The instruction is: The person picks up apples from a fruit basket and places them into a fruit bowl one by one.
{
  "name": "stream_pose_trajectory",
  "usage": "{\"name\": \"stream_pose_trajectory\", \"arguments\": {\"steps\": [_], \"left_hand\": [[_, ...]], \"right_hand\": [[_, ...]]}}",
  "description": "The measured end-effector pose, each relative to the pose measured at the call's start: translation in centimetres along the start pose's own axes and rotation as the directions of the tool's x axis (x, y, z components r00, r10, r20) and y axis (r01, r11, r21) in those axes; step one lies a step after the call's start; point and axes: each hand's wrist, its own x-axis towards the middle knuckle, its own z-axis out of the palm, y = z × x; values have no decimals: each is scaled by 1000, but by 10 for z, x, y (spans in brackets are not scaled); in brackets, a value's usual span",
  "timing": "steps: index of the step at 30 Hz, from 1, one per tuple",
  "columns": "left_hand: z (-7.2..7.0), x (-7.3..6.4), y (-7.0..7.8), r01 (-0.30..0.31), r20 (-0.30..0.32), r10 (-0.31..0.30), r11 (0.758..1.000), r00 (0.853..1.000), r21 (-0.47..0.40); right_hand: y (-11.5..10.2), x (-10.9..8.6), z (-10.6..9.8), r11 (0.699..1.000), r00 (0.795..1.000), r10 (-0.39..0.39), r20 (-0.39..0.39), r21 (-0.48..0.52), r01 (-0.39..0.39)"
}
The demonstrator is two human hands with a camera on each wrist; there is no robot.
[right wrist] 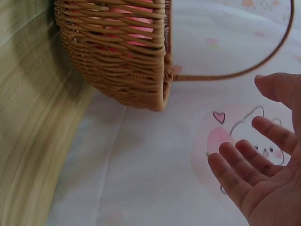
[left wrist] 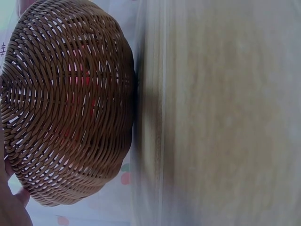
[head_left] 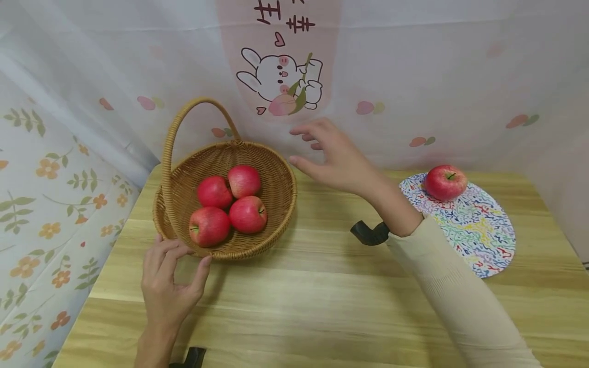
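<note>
A brown wicker basket (head_left: pixel 280 225) with a tall arched handle stands at the left of the wooden table, with several red apples (head_left: pixel 248 214) inside. At the basket's near left rim is my left hand (head_left: pixel 167 286), fingers loosely bent, thumb spread apart, fingertips right at the rim by the handle's foot. In the left wrist view, part of that hand (left wrist: pixel 13 207) shows beside the wicker. My right hand (head_left: pixel 333 153) hangs in the air past the basket's right side, fingers spread and thumb apart, holding nothing. From the right wrist view, its palm (right wrist: pixel 273 193) shows bare.
One more apple (head_left: pixel 445 182) sits on a round mat with colourful squiggles (head_left: pixel 488 230) at the right, partly behind my right forearm. A white curtain (head_left: pixel 391 61) with a rabbit print hangs behind the table; a flowered cloth (head_left: pixel 50 204) hangs at the left.
</note>
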Motion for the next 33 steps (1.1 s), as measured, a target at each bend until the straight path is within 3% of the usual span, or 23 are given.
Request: {"name": "stream_pose_trajectory", "arguments": {"steps": [12, 21, 33], "left_hand": [[-1, 0, -1, 7, 13, -7, 1000, 1000, 9], [-2, -1, -1, 10, 13, -10, 1000, 1000, 7], [-2, -1, -1, 7, 11, -7, 1000, 1000, -2]], "right_hand": [[-15, 19, 15, 996, 989, -24, 146, -79, 35], [-24, 33, 29, 981, 969, -72, 237, -156, 111], [-31, 58, 38, 963, 935, -37, 352, -239, 128]]}}
